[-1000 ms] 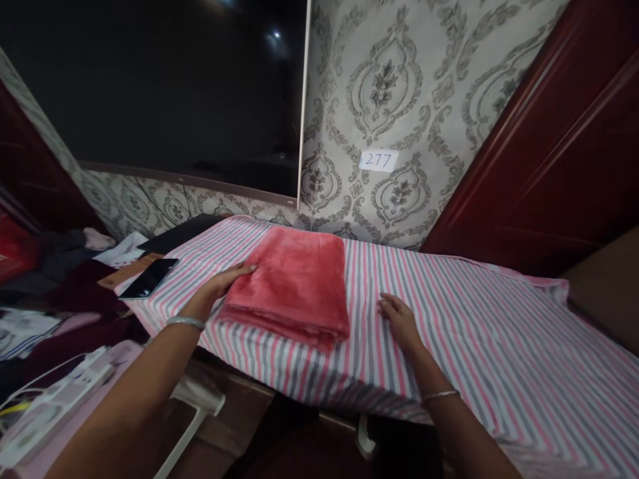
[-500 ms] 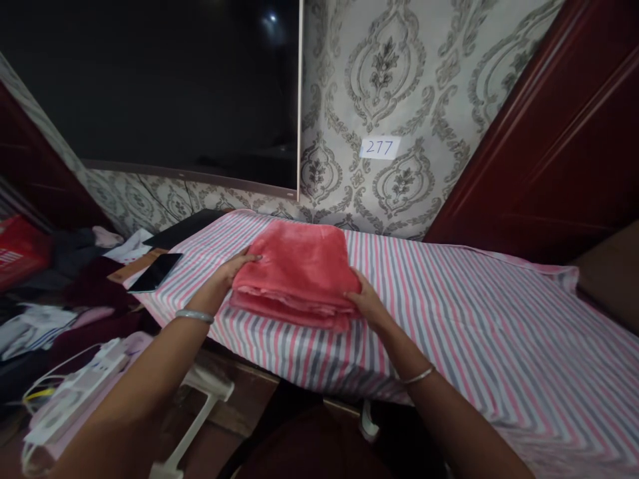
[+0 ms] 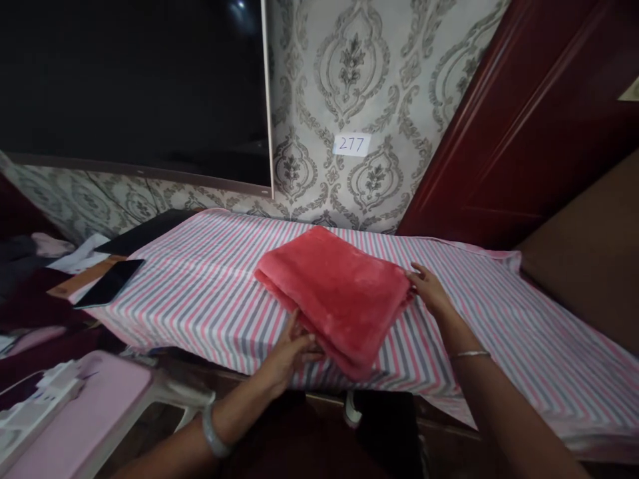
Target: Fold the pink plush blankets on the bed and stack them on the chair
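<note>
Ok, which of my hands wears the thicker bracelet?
The left hand, at the red cloth's near edge: it wears a broad bracelet; the right hand, a thin bracelet.

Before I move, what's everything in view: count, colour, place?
sheet: 1, pink-white-grey stripes, centre
cloth: 1, red, folded, on sheet
phone: 1, black, sheet's left end
board: 1, brown, beside phone
screen: 1, black, upper left
label: 1, white, on grey wallpaper
panel: 1, dark red, upper right
stool: 1, pink, lower left
power strip: 1, white, on stool
clutter: uncountable, mixed colours, far left
bangles: 2, silvery, one per wrist
left hand: 1, bare, at cloth's near edge
right hand: 1, bare, at cloth's right corner
</note>
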The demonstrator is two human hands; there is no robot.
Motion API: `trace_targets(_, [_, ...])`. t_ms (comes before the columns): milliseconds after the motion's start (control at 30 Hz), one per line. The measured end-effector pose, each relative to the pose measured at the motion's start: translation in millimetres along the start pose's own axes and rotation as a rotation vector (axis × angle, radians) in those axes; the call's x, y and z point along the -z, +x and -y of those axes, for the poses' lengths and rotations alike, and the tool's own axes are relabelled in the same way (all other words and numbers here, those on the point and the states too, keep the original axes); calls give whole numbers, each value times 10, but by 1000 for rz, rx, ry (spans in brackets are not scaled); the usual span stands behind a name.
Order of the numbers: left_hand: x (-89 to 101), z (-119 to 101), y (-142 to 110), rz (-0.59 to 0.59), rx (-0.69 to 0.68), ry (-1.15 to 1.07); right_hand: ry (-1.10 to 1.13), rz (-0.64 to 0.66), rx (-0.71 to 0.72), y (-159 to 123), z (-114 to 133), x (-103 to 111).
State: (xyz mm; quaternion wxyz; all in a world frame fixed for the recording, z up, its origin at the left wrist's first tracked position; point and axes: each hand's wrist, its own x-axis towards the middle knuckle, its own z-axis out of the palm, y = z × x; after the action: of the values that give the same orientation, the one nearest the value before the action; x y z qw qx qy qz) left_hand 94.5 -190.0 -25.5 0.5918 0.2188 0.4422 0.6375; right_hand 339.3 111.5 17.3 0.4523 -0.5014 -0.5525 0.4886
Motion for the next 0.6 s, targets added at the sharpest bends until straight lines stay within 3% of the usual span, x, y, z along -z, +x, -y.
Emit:
trace_targets(67, [210,-104,65,-100,-27,-20,157,-42,-108,-186,-211,58])
trace_targets(167, [445,-445,176,-262,-97,-52,367,66,-238,-496,-421,98])
trace_targets(267, [543,-837,329,-345,-171,-62,462,178,-285,-749,-488,77])
trace_targets(400, [598,-1228,609,-505,-223,36,451,160,-318,-916,-418,2])
trace_targets(600, [659,-1460,936,-463,-257,349,266,121,-304,-983,-259,-199])
